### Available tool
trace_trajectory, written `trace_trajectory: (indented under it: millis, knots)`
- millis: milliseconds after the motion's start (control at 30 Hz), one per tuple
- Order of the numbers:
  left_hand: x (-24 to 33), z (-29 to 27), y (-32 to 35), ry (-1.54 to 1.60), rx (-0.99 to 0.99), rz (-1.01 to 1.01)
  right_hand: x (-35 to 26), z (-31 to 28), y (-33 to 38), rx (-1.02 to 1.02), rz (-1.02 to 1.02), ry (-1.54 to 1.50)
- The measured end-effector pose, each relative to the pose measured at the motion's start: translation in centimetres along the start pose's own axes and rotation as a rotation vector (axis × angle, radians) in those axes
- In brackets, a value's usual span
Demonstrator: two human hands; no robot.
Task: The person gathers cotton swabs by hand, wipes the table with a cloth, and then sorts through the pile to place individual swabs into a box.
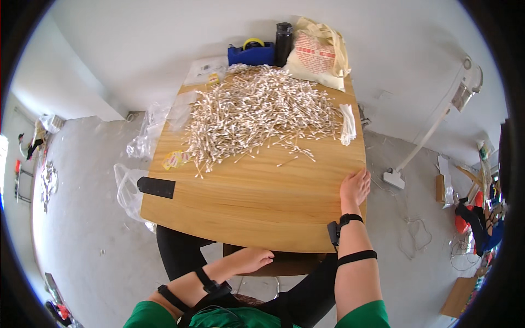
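Observation:
A big loose heap of cotton swabs [257,115] with pale wooden sticks and white tips covers the far half of the wooden table [262,202]. My right hand [355,187] rests on the table at its right edge, palm down, fingers lying together with nothing seen in them. Beyond it lies a white bundle of swabs [348,124], at the right of the heap. My left hand [256,261] is below the table's near edge, in front of a brown drawer or shelf [292,263]. Its fingers are curled in, and I see nothing in them.
Along the back stand a blue tape dispenser [251,53], a black bottle [283,44] and a cream cloth bag [317,57]. Yellow labels [175,159] and a black strip [157,187] lie at left, near clear plastic bags [128,188]. A stick vacuum [424,139] leans at right.

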State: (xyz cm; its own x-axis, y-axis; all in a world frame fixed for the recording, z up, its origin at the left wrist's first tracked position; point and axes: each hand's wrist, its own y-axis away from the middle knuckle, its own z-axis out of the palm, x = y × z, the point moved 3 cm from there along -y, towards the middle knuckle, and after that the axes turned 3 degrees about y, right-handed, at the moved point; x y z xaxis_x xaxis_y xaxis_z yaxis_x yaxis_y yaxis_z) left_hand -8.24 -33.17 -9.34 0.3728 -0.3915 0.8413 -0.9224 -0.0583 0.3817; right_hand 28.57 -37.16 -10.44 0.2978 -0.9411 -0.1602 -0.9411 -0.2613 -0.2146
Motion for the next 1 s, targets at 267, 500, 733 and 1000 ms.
trace_trajectory:
  millis: [267,500,733,1000]
  knots:
    - [-7.3,-20.7,2.8,-0.386,1.074,-0.199,-1.5,-0.3,0.1,-0.001,-0.028,0.062]
    - [-8.6,-29.9,-0.8,-0.095,1.085,-0.567,-0.8,-0.2,-0.4,0.003,0.005,0.120]
    - [-11.1,-29.9,-5.0,0.543,1.050,-0.212,-1.8,-0.9,0.0,-0.029,-0.008,0.111]
    - [-4.5,-29.3,-9.9,0.442,1.195,-0.153,-2.0,-1.1,0.1,-0.058,-0.003,0.072]
